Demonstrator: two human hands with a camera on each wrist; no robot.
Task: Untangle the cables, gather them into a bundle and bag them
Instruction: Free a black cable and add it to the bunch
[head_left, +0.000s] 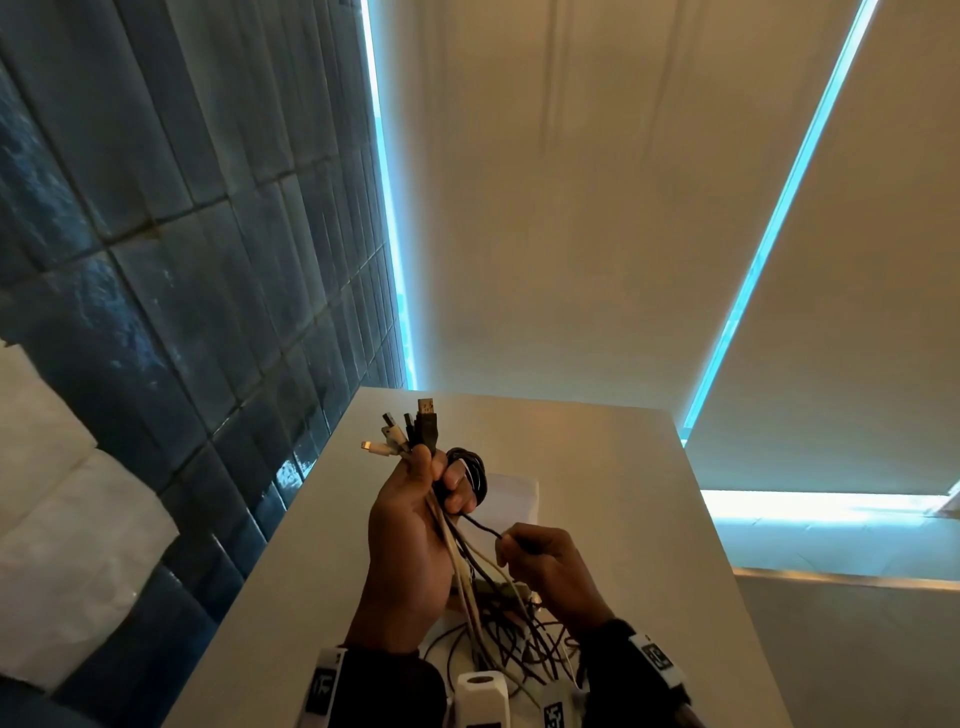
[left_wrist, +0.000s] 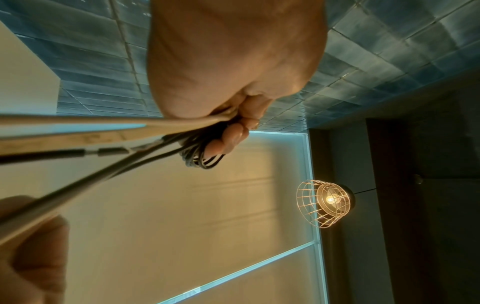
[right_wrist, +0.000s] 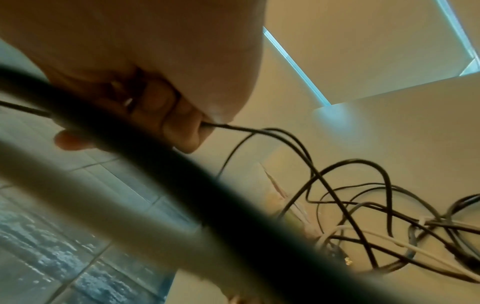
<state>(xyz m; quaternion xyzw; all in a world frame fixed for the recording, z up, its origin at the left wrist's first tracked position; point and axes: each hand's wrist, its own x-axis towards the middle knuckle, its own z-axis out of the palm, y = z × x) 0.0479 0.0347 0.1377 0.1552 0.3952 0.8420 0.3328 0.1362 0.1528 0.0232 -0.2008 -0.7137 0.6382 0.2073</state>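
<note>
My left hand (head_left: 415, 525) is raised over the table and grips a bundle of black and white cables (head_left: 457, 551), with their plugs (head_left: 410, 431) fanned out above the fist. A coil of black cable (head_left: 472, 475) loops round its fingers; the left wrist view shows the coil (left_wrist: 200, 158) under the fingertips. My right hand (head_left: 540, 561) pinches one thin black cable (head_left: 483, 526) that runs up to the left hand. The right wrist view has the thin black cable (right_wrist: 233, 128) leaving the pinched fingers (right_wrist: 182, 131). Loose cables (head_left: 509, 639) lie tangled below both hands on the table.
The white table (head_left: 613, 467) runs away from me, with a white sheet or bag (head_left: 511, 499) lying flat beyond the hands. Blue tiled wall (head_left: 182, 260) stands on the left, window blinds (head_left: 571, 208) behind. A wire-cage lamp (left_wrist: 324, 202) hangs overhead.
</note>
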